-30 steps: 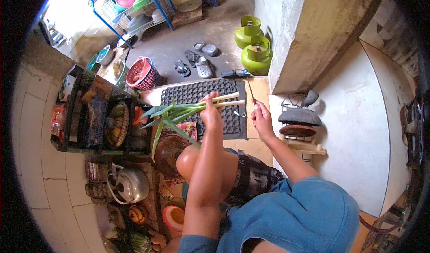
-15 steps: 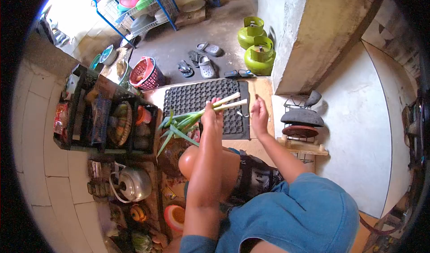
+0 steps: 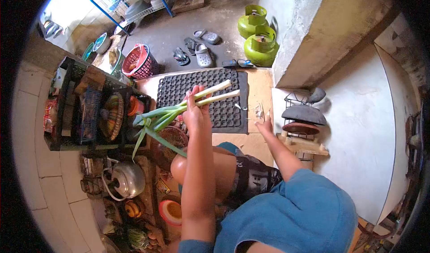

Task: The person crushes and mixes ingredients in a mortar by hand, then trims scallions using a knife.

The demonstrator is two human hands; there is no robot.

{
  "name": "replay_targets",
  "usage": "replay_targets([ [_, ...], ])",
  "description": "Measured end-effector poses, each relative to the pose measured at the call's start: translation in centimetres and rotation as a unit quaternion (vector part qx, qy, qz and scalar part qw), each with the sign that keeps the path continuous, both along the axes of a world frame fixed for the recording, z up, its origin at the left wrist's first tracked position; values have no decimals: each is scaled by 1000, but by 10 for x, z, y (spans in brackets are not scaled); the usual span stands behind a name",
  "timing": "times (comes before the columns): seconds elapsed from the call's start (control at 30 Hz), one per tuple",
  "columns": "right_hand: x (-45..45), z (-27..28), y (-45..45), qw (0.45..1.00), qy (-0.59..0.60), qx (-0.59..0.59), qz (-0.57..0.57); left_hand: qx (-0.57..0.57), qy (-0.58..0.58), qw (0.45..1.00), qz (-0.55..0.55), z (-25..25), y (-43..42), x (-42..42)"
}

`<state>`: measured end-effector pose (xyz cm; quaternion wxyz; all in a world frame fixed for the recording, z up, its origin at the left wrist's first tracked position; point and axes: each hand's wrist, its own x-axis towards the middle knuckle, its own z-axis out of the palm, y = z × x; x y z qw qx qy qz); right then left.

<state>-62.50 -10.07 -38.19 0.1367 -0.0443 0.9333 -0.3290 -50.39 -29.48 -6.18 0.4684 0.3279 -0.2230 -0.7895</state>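
My left hand (image 3: 197, 109) is closed around spring onions (image 3: 218, 97), holding them above the black mat. Two white stalks point to the upper right, and the green leaves hang to the lower left, one of them passing behind my left forearm. My right hand (image 3: 265, 125) is low over the tan floor at the mat's right side, with thumb and a finger apart and nothing visible between them. Just beyond its fingers lie thin pale peelings (image 3: 258, 110). Another white scrap (image 3: 240, 106) rests on the mat's edge.
A black rubber mat (image 3: 174, 92) lies ahead, with clogs (image 3: 204, 56) and green gas cylinders (image 3: 261, 47) beyond. To the left are a black crate rack (image 3: 65, 136), a kettle (image 3: 127, 180) and a red-rimmed bowl (image 3: 163, 210). Stone mortars (image 3: 304, 115) stand on a rack at right.
My right hand has lowered towards the floor beside the mat, and its fingers have spread. Pale peelings now show there. My left hand still holds the spring onions, slightly further left in view.
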Motion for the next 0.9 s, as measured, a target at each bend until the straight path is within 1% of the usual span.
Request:
replay_targets([
  [0.03, 8, 6, -11, 999, 26, 43, -4, 2, 7, 1000, 2, 1, -2, 3],
  [0.07, 10, 31, -18, 996, -79, 20, 41, 2, -4, 1000, 10, 10, -1, 6],
  [0.1, 13, 27, -28, 992, -98, 5, 79, 0, 1, 1000, 15, 12, -4, 9],
  [0.17, 37, -5, -42, 980, 53, -97, 166, -5, 10, 1000, 24, 12, -11, 14],
  [0.27, 64, -15, -66, 960, 12, -59, 273, -1, 19, 999, 33, 13, -13, 20],
  [0.37, 69, 7, -90, 942, 41, -89, 322, 12, 6, 999, 36, 12, -16, 25],
  [0.4, 62, 1, -102, 947, 74, -96, 297, 16, 2, 999, 35, 13, -17, 27],
  [0.5, 26, -5, -126, 940, 202, -88, 261, 24, -3, 999, 34, 16, -17, 32],
  [0.57, 10, -5, -133, 959, 198, -26, 201, 29, -7, 999, 35, 18, -16, 33],
  [0.6, -2, -21, -133, 954, 206, -54, 212, 25, -12, 999, 32, 18, -16, 34],
  [0.7, -26, -16, -123, 968, 80, -66, 230, 43, -26, 998, 45, 18, -18, 32],
  [0.77, -42, -32, -107, 968, 87, -26, 234, 53, -13, 997, 47, 17, -21, 33],
  [0.8, -45, -27, -101, 959, 153, -11, 239, 58, -7, 997, 46, 16, -22, 33],
  [0.87, -47, -14, -98, 960, 201, 19, 193, 57, -6, 997, 46, 17, -22, 33],
  [0.9, -50, -18, -95, 959, 223, 35, 169, 58, -6, 997, 45, 17, -21, 32],
])
